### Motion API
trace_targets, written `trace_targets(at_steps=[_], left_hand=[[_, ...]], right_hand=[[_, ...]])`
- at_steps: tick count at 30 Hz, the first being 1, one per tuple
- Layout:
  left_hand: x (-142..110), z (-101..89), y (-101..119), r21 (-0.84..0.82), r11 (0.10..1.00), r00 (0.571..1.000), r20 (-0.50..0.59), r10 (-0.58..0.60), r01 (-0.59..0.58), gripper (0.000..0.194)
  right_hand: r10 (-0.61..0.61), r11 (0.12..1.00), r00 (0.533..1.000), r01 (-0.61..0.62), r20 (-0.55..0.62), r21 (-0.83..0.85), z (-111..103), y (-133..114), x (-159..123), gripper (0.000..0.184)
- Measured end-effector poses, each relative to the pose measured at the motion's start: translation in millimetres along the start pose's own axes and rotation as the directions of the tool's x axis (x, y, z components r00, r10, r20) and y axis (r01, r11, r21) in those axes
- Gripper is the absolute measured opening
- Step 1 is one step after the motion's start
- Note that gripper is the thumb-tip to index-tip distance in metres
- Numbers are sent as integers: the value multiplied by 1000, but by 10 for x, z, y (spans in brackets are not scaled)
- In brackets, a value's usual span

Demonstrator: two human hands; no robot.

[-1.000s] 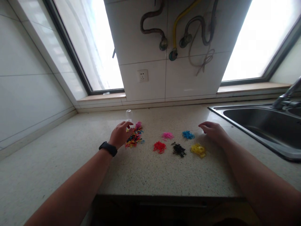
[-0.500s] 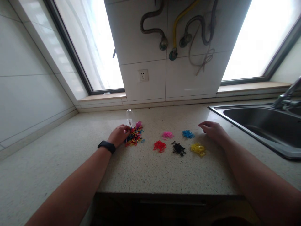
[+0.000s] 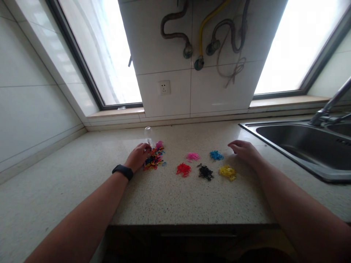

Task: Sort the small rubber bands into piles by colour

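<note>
My left hand (image 3: 138, 156), with a black band on its wrist, is at the left edge of a mixed heap of small coloured rubber bands (image 3: 154, 159). Its fingers are bent and pressed together on the heap; whatever is between the tips is too small to make out. A clear plastic container (image 3: 148, 133) and a pink piece (image 3: 159, 144) are just behind the heap. Farther right lie single-colour piles: red (image 3: 183, 169), pink (image 3: 193, 156), black (image 3: 205, 172), blue (image 3: 216, 155) and yellow (image 3: 227, 172). Beside the blue pile, my right hand (image 3: 243, 150) rests on the counter, fingers closed, nothing visible in them.
The speckled counter (image 3: 164, 204) ends at a front edge near me. A steel sink (image 3: 290, 146) with a faucet (image 3: 326, 111) is set in at the right. Behind, the tiled wall carries a socket (image 3: 165, 87) and hoses with valves (image 3: 199, 63); windows flank it.
The whole view has shifted slightly, so everything appears a little farther left. Both hands stay at about the same places, with only slight finger movement at the left. The piles look unchanged.
</note>
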State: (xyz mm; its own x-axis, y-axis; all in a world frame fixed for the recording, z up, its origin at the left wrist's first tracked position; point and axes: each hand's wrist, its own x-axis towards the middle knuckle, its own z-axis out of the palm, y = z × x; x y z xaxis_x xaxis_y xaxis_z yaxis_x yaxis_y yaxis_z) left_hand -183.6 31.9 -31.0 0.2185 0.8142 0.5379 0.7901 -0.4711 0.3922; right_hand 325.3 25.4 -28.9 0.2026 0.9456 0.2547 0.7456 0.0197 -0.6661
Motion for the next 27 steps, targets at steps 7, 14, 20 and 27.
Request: trace_targets(at_steps=[7, 14, 20, 27], left_hand=[[41, 26, 94, -119, 993, 991, -133, -13, -3, 17], [51, 49, 128, -274, 954, 983, -107, -152, 118, 18], [35, 28, 157, -268, 954, 984, -80, -161, 135, 15], [23, 22, 180, -272, 952, 983, -71, -167, 142, 20]], right_hand=[[-3, 1000, 1000, 3, 9, -9, -1, 16, 7, 33], [15, 1000, 1000, -15, 9, -11, -5, -3, -7, 34], [5, 1000, 1000, -4, 9, -1, -2, 10, 1, 34], [-25, 1000, 1000, 25, 2, 8, 8, 34, 10, 32]])
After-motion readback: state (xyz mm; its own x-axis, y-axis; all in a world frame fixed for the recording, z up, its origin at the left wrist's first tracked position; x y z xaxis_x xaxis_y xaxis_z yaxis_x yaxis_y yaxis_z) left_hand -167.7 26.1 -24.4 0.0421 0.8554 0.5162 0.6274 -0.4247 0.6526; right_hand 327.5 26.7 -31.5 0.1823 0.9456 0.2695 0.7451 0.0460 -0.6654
